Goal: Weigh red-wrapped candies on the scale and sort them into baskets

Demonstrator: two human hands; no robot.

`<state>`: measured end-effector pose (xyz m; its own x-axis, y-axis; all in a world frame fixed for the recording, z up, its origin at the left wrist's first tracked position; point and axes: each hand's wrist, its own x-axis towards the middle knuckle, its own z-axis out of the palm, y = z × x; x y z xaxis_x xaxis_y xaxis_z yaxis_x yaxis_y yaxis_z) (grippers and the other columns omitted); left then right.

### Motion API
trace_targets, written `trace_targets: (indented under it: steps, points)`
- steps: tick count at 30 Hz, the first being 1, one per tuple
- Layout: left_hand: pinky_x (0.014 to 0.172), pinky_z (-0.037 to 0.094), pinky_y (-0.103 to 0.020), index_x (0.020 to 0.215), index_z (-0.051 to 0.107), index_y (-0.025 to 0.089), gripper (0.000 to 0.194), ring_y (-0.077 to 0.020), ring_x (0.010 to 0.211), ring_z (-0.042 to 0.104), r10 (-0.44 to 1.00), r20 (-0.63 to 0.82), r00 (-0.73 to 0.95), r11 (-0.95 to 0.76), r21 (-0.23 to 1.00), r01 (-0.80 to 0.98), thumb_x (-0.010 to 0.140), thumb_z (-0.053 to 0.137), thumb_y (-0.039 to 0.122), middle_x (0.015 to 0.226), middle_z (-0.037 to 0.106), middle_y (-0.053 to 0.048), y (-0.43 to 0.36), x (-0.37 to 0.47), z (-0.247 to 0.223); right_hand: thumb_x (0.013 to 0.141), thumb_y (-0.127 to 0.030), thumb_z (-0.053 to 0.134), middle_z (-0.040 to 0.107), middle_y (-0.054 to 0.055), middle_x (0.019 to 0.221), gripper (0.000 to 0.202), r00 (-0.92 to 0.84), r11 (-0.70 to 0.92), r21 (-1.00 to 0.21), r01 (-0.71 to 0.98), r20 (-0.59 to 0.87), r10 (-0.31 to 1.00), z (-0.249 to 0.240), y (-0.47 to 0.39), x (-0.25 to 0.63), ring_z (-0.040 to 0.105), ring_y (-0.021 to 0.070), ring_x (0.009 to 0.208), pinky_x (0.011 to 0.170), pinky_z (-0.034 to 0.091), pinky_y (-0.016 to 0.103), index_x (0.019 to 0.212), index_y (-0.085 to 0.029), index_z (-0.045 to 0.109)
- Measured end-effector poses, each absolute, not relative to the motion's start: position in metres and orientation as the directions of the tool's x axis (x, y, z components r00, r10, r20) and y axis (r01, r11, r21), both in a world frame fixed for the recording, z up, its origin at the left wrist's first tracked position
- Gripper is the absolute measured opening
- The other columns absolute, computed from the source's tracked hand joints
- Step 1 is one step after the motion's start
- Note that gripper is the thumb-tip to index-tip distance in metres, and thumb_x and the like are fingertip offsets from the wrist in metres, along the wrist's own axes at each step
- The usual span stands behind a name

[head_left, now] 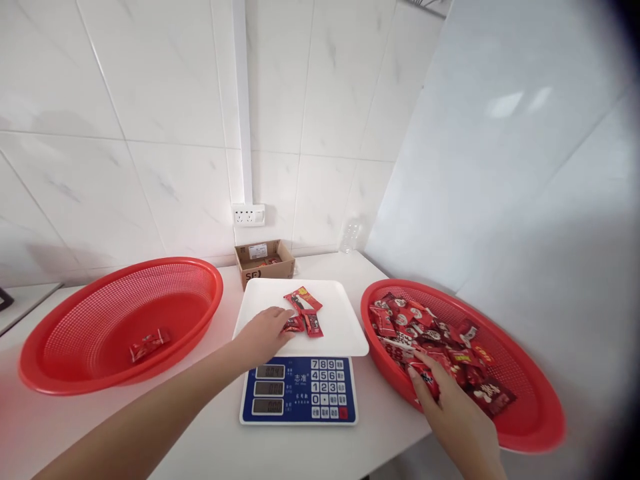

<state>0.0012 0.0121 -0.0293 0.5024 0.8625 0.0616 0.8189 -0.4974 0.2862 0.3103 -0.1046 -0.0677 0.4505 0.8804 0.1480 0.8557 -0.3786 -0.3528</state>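
Observation:
My left hand (265,333) reaches over the white weighing pan of a digital scale (260,300), its fingers and thumb closed around a small red snack packet (294,324). Beside it on the pan lie a larger red-and-white packet (303,300) and another small red packet (313,323). At the right, my right hand (450,407) is at the near rim of a red plastic basket (535,393), gripping a red snack packet (425,379). Many red, brown and white packets (435,333) are heaped in that basket.
On the left stands another red basket (120,280) with a red packet (150,345) inside. Behind the scale is an open cardboard box (267,270). A clear plastic bottle (350,237) stands by the wall, and a power socket (249,215) is mounted above the table.

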Motion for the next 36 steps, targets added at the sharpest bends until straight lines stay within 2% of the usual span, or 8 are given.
trace_targets:
  steps: [4,9,17,22,25,29,32,36]
  points:
    - [0.089,0.047,-0.043,0.122,0.052,0.017,0.034,-0.0224,0.104,0.06,0.852,0.037,0.522,-0.511,0.279,0.813,0.09,0.049,0.03,0.111,0.065,-0.009,0.019,0.018,-0.036,0.087,-0.054,0.029,0.069,0.002,0.11,0.051,0.439,-0.369,-0.359,0.858,0.139,0.888,-0.067,-0.106,0.307,0.068,0.0216,0.073,0.059,0.051,0.032,0.126,-0.03,0.052]
    - [0.084,0.049,-0.032,0.113,0.057,0.022,0.035,-0.0197,0.099,0.06,0.889,0.117,0.443,-0.458,0.261,0.85,0.085,0.04,0.01,0.107,0.061,-0.007,0.011,-0.013,-0.026,0.088,-0.053,0.028,0.067,0.001,0.115,0.048,0.448,-0.344,-0.37,0.863,0.246,0.86,-0.07,-0.108,0.302,0.068,0.0222,0.082,0.06,0.05,0.032,0.123,-0.031,0.054]
    - [0.067,0.052,-0.036,0.108,0.057,0.016,0.037,-0.0266,0.09,0.061,0.965,0.262,0.017,-0.074,0.207,0.976,0.089,0.026,0.024,0.106,0.056,-0.014,-0.008,-0.135,-0.006,0.089,-0.05,0.027,0.063,0.002,0.123,0.05,0.402,-0.316,-0.333,0.888,0.231,0.886,-0.072,-0.107,0.307,0.067,0.0234,0.092,0.057,0.051,0.031,0.126,-0.029,0.053]
    - [0.073,0.051,-0.048,0.111,0.058,0.012,0.04,-0.0378,0.101,0.057,0.965,0.261,-0.034,0.004,0.115,0.993,0.087,0.03,0.028,0.111,0.058,-0.02,-0.014,-0.165,-0.01,0.089,-0.051,0.026,0.065,0.003,0.121,0.051,0.41,-0.328,-0.327,0.887,0.226,0.884,-0.073,-0.107,0.307,0.067,0.0254,0.091,0.059,0.052,0.034,0.126,-0.028,0.053]
    - [0.094,0.042,-0.054,0.122,0.052,0.01,0.044,-0.0381,0.12,0.046,0.958,0.274,0.081,-0.104,0.071,0.992,0.09,0.032,0.033,0.128,0.053,-0.019,-0.01,-0.139,-0.015,0.089,-0.051,0.026,0.063,0.002,0.123,0.052,0.418,-0.337,-0.331,0.881,0.214,0.883,-0.072,-0.108,0.305,0.067,0.0256,0.092,0.06,0.052,0.035,0.126,-0.028,0.053]
    - [0.11,0.03,-0.046,0.128,0.049,0.016,0.041,-0.0276,0.134,0.034,0.884,0.19,0.427,-0.441,0.035,0.897,0.091,0.034,0.021,0.14,0.047,-0.009,0.003,-0.068,-0.026,0.088,-0.051,0.026,0.063,0.002,0.123,0.052,0.428,-0.351,-0.327,0.877,0.202,0.881,-0.072,-0.107,0.307,0.068,0.0256,0.089,0.059,0.053,0.035,0.128,-0.029,0.052]
    - [0.115,0.022,-0.04,0.135,0.042,0.023,0.064,-0.0197,0.139,0.025,0.725,0.089,0.683,-0.688,0.029,0.725,0.076,0.039,-0.003,0.146,0.042,0.0,0.016,-0.011,-0.033,0.088,-0.052,0.026,0.064,0.004,0.122,0.053,0.419,-0.347,-0.314,0.884,0.198,0.886,-0.073,-0.106,0.308,0.068,0.026,0.089,0.061,0.054,0.036,0.128,-0.028,0.052]
    - [0.113,0.024,-0.041,0.135,0.041,0.024,0.068,-0.021,0.139,0.027,0.526,-0.008,0.85,-0.849,0.046,0.526,0.073,0.046,-0.003,0.144,0.044,-0.001,0.035,0.041,-0.035,0.088,-0.052,0.025,0.065,0.005,0.12,0.054,0.436,-0.375,-0.29,0.881,0.187,0.88,-0.073,-0.107,0.307,0.069,0.0265,0.087,0.061,0.055,0.037,0.128,-0.028,0.053]
